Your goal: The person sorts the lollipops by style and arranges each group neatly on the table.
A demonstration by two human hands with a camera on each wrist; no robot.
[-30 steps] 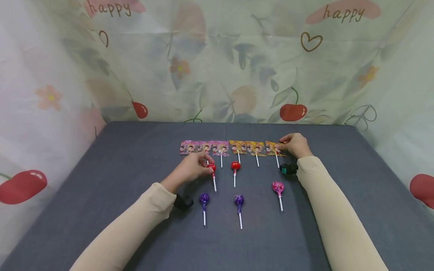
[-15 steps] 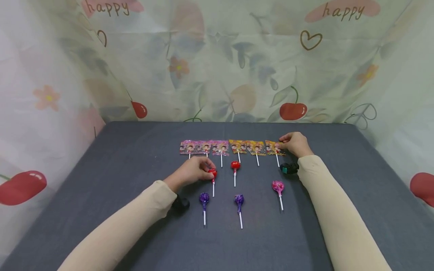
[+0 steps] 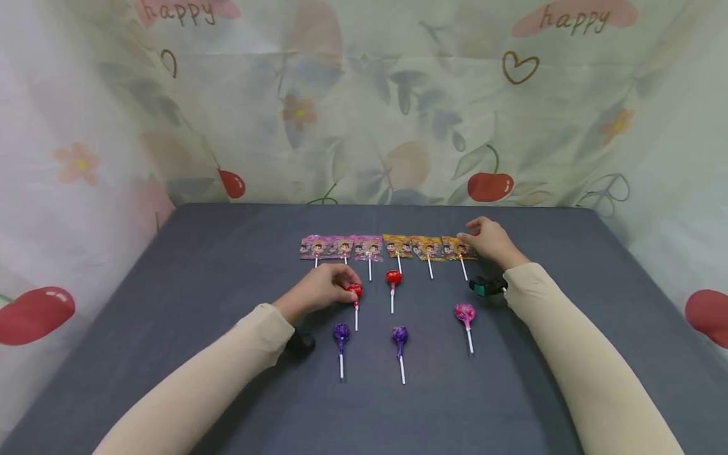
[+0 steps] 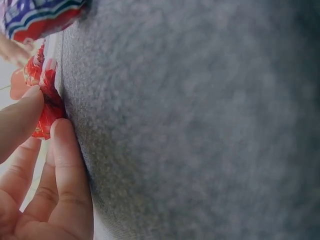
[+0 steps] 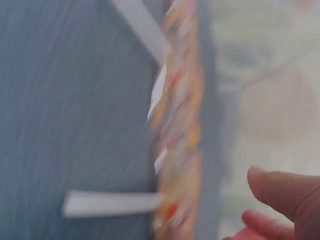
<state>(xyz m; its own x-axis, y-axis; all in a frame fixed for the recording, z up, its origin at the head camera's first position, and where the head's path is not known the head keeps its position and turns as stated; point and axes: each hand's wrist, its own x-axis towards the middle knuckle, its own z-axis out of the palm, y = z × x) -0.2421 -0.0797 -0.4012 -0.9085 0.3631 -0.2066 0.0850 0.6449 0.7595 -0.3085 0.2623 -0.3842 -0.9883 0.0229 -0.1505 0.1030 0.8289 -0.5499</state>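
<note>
My left hand [image 3: 321, 289] pinches the wrapped head of a red lollipop [image 4: 49, 102] between thumb and fingers, its white stick pointing toward me. A second red lollipop [image 3: 393, 278] lies just to the right of it. At the back, my right hand [image 3: 490, 240] hovers over the rightmost orange-wrapped flat lollipop [image 3: 457, 248], thumb and fingertips apart with nothing between them. In the right wrist view the fingers [image 5: 285, 192] stand off from the blurred row of orange wrappers [image 5: 180, 125].
Left of the orange ones, several pink-wrapped lollipops [image 3: 368, 246] continue the back row. Nearer me lie two purple lollipops [image 3: 341, 333] and a pink round one [image 3: 464, 313] on the dark grey table [image 3: 227, 253]. A patterned curtain [image 3: 364, 114] hangs behind.
My left hand drew the red lollipop slightly toward me, then stayed there. The right hand has let go of the rightmost orange lollipop and lifted slightly.
</note>
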